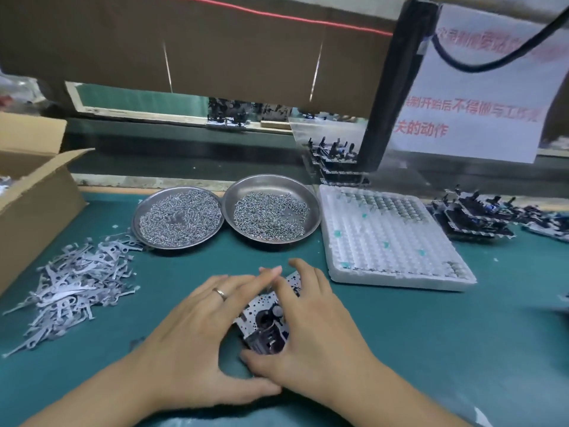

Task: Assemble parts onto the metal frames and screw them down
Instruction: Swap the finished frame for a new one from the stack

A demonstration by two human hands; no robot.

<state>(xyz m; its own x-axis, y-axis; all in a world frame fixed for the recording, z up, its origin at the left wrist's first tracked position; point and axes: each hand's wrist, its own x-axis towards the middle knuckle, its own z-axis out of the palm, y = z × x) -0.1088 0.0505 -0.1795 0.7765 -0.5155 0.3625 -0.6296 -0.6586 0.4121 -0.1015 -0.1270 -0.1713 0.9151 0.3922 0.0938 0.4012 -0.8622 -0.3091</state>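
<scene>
Cardboard box [34,192] sits open at my far left, and just beside it lies a loose heap of thin grey stamped metal brackets [74,285]. Moving right, two round steel dishes [178,217] of small silver screws stand side by side. Down in front, my left hand [197,328] lies flat with straight fingers against the white perforated metal frame [268,315], steadying it on the green mat [431,349]. My right hand [311,334] curls round the frame's near end, thumb tucked under. Farther right, a white moulded tray [394,241] holds only a few rows of parts, and finished assemblies [471,217] are stacked beyond. By my reckoning plenty is done, yet this frame looks not yet screwed.
</scene>
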